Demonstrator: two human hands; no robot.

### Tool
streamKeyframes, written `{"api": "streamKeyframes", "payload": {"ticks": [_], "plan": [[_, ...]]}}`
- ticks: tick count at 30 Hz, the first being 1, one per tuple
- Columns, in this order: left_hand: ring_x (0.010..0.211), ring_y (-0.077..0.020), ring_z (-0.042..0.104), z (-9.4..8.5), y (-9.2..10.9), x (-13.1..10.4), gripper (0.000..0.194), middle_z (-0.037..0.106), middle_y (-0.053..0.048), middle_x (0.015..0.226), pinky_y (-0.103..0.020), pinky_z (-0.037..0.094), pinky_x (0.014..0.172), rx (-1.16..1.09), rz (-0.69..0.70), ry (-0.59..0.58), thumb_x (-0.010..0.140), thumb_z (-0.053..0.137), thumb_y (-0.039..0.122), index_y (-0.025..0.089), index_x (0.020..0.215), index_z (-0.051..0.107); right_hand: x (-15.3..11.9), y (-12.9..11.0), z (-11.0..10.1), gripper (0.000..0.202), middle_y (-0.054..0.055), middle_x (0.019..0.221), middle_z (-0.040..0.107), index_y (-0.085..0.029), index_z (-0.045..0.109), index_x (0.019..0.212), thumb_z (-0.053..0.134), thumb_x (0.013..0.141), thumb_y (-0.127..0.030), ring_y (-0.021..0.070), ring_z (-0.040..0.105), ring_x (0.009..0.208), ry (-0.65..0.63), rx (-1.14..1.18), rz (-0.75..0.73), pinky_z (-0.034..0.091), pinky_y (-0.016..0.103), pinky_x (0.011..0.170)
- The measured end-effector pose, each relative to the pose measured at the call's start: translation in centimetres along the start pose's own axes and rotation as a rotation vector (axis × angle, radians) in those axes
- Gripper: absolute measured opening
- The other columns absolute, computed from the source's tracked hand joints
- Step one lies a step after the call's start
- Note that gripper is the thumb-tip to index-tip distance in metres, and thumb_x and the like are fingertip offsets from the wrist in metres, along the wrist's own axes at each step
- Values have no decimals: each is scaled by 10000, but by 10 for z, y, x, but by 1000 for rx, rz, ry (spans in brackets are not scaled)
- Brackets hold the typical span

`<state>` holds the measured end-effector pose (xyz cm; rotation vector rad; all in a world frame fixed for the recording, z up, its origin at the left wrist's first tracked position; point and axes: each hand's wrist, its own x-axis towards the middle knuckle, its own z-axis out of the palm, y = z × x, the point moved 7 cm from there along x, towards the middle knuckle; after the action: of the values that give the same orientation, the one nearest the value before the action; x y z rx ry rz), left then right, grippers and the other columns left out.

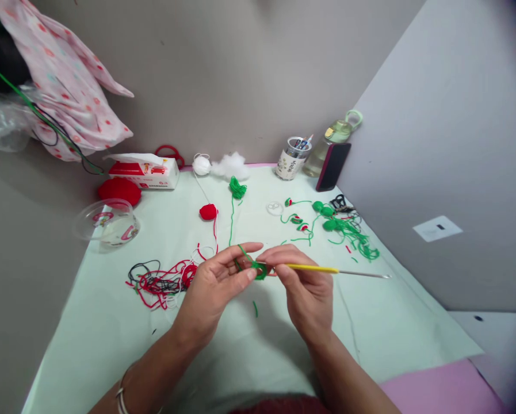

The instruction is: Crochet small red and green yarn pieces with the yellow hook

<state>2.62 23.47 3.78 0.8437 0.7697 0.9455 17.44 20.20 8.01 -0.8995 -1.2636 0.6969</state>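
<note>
My left hand (214,282) pinches a small green crochet piece (261,271) between thumb and fingers, with green yarn (241,250) running over the index finger. My right hand (306,287) is closed on a yellow-handled crochet hook (313,268). The hook's thin metal tip meets the green piece, while its other metal end points out to the right. Whether a loop sits on the tip is too small to tell. From the hands, a green strand (232,221) leads back toward a green yarn bundle (237,188).
Left of my hands lie tangled red, black and white yarns (158,284). A clear plastic bowl (106,224), tissue box (156,173), red ball (208,212) and white stuffing (232,167) stand farther back. Rightward are green crocheted pieces (329,224), a pen cup (290,161), phone (334,167) and bottle (318,155).
</note>
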Motion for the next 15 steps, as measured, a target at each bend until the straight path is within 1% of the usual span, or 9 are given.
{"api": "streamKeyframes", "payload": {"ticks": [2, 4, 7, 9, 11, 13, 15], "plan": [[885, -170, 672, 2, -2, 1, 332, 728, -7, 888, -306, 516, 890, -58, -13, 17, 818, 907, 286, 272, 1146, 858, 0, -1, 2, 177, 40, 928, 805, -277, 841, 1038, 671, 1043, -230, 180, 734, 868, -10, 1, -7, 615, 305, 726], [877, -156, 667, 2, -1, 1, 407, 738, 2, 889, -297, 509, 893, -109, -23, 41, 790, 937, 281, 272, 1185, 842, -2, -2, 4, 175, 42, 923, 799, -279, 846, 1053, 680, 1038, -227, 182, 728, 856, -24, -7, -18, 616, 310, 728], [877, -144, 677, 5, -1, 1, 547, 754, 11, 874, -297, 493, 920, -163, -77, 13, 771, 964, 273, 280, 1292, 797, -4, 0, 5, 158, 46, 916, 783, -283, 855, 1057, 705, 1025, -245, 185, 726, 851, -40, 40, 10, 621, 319, 741], [881, -145, 688, 8, -2, 0, 600, 771, 1, 870, -308, 489, 939, -192, -132, -43, 768, 972, 276, 276, 1335, 777, -4, 6, 4, 146, 40, 915, 770, -288, 855, 1040, 710, 1025, -287, 167, 719, 784, -27, 160, 81, 616, 303, 691], [899, -151, 698, 10, -3, -1, 604, 788, -17, 888, -313, 488, 952, -220, -185, -105, 754, 984, 281, 270, 1325, 787, -1, 13, 2, 141, 28, 876, 757, -282, 851, 995, 723, 1016, -338, 145, 700, 696, 6, 289, 172, 602, 278, 628], [878, -141, 695, 11, -4, -1, 576, 790, -23, 894, -287, 490, 916, -236, -220, -150, 731, 998, 287, 270, 1278, 817, 2, 19, -1, 149, 15, 822, 748, -262, 842, 932, 755, 990, -369, 124, 678, 632, 42, 375, 265, 585, 251, 591], [825, -122, 683, 12, -6, -1, 524, 772, -16, 869, -250, 484, 837, -242, -238, -172, 708, 1011, 291, 271, 1207, 851, 5, 24, -3, 169, 1, 765, 730, -239, 826, 875, 789, 961, -381, 100, 643, 574, 67, 436, 359, 558, 222, 561]]}}
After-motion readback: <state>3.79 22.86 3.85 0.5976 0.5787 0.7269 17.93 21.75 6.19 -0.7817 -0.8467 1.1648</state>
